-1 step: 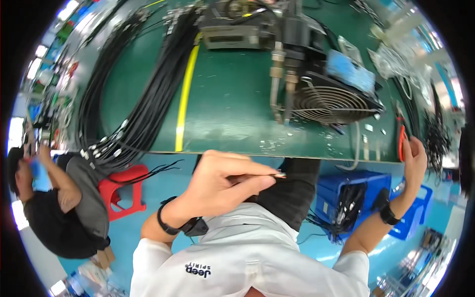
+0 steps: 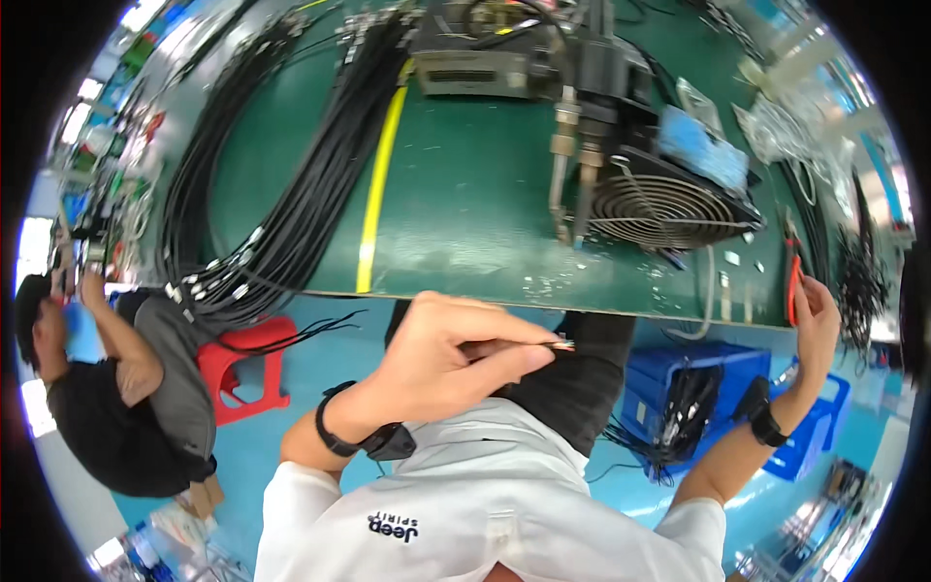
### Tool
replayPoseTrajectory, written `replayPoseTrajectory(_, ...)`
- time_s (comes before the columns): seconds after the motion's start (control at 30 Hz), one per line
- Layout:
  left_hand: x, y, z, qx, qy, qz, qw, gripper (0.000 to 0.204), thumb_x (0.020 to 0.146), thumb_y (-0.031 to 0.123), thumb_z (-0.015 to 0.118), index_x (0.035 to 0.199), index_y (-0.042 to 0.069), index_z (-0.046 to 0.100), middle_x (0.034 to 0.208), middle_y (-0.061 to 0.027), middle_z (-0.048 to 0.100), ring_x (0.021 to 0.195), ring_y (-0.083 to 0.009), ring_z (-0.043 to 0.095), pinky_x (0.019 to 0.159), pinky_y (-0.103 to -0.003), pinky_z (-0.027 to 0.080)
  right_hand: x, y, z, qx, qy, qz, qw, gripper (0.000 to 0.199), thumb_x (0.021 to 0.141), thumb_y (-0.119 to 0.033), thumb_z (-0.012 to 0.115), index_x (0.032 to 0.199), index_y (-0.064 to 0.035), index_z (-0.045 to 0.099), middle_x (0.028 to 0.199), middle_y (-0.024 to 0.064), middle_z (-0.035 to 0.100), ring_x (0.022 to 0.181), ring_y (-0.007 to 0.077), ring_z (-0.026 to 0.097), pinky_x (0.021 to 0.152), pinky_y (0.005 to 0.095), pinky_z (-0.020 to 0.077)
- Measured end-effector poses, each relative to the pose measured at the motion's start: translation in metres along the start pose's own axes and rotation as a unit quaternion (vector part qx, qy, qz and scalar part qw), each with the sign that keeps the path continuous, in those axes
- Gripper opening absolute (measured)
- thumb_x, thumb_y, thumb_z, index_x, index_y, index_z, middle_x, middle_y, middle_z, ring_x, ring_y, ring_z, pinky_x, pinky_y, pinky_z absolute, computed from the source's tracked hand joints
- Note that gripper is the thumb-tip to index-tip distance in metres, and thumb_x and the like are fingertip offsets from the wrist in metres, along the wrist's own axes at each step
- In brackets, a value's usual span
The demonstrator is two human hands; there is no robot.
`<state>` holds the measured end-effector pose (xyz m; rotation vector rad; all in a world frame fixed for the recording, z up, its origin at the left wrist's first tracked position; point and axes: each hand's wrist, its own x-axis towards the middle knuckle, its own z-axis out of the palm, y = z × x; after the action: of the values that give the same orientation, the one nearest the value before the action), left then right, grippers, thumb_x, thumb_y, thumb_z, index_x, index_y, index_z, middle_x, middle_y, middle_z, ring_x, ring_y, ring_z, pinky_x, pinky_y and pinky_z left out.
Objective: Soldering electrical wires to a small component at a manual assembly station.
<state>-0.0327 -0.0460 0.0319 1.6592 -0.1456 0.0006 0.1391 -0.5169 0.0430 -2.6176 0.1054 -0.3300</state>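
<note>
In front of my body, just off the table's near edge, my left hand (image 2: pixel 441 354) is closed in a pinch. A thin dark cable end (image 2: pixel 562 345) with a small light tip pokes out between its thumb and forefinger. The rest of that cable is hidden by the hand. Far to the right, my right hand (image 2: pixel 818 312) has its fingers on the red handles of a pair of pliers (image 2: pixel 794 281). These lie at the table's right front corner, jaws pointing away from me.
Bundled black cables (image 2: pixel 315 184) lie left on the green table (image 2: pixel 465 194), beside a yellow tape line (image 2: pixel 382 194). A machine with a round fan grille (image 2: pixel 669 209) stands right of centre, white scraps near it. Below are a blue crate (image 2: pixel 645 388) and a red stool (image 2: pixel 228 364); a person (image 2: pixel 116 417) sits left.
The whole view has shifted slightly, so the table and its things sit a little farther right. Both hands keep the same pose, the left on the cable end, the right at the pliers.
</note>
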Motion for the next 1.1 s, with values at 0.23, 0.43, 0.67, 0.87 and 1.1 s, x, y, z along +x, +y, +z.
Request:
replayPoseTrajectory(0.23,-0.004,-0.008,0.0,-0.04,-0.004,-0.004,0.999,0.013,0.08,-0.004,0.071,0.091,0.0,0.075,0.074,-0.0066,0.069,0.052,-0.0054,0.051,0.046,-0.021,0.033,-0.013,-0.025,0.004,0.048,-0.024,-0.071,0.996,0.033,0.096,-0.014,0.057,0.125,0.002,0.055,0.095,0.0053,0.064,0.077,0.0085,0.056,0.068,0.0203,0.043)
replayPoseTrajectory(0.43,-0.002,-0.003,-0.005,-0.1,-0.041,-0.008,0.994,0.013,0.078,-0.006,0.07,0.089,0.0,0.075,0.088,-0.0087,0.071,0.052,-0.0008,0.039,0.046,-0.02,0.027,-0.108,-0.126,-0.002,0.418,-0.253,-0.109,0.865,0.048,0.075,-0.018,0.082,0.112,0.0049,0.063,0.089,0.0074,0.063,0.063,0.0096,0.055,0.058,0.021,0.0413)
replayPoseTrajectory(0.67,-0.003,-0.001,-0.003,-0.126,-0.071,-0.04,0.989,0.009,0.076,-0.008,0.067,0.08,0.0,0.071,0.093,-0.0118,0.072,0.05,0.0011,0.034,0.045,-0.018,0.026,-0.115,-0.183,0.061,0.431,-0.491,-0.029,0.757,0.034,0.059,0.003,0.081,0.09,0.0079,0.07,0.058,0.0093,0.062,0.047,0.0096,0.057,0.041,0.018,0.0363)
replayPoseTrajectory(0.87,-0.005,-0.002,-0.004,-0.146,-0.084,-0.056,0.984,0.009,0.076,-0.009,0.066,0.077,-0.001,0.069,0.095,-0.014,0.072,0.047,0.0015,0.034,0.044,-0.018,0.026,-0.112,-0.185,0.072,0.456,-0.541,0.014,0.707,0.035,0.054,0.009,0.08,0.088,0.0087,0.072,0.055,0.0078,0.06,0.046,0.0096,0.053,0.043,0.0199,0.0343)
replayPoseTrajectory(1.1,-0.005,-0.004,-0.006,-0.179,-0.09,-0.088,0.976,0.007,0.076,-0.008,0.066,0.076,-0.001,0.069,0.093,-0.0142,0.072,0.048,0.0012,0.04,0.044,-0.017,0.028,-0.112,-0.19,0.074,0.44,-0.554,0.006,0.707,0.036,0.051,0.011,0.079,0.086,0.007,0.073,0.054,0.0076,0.058,0.045,0.0092,0.05,0.045,0.0211,0.0318)
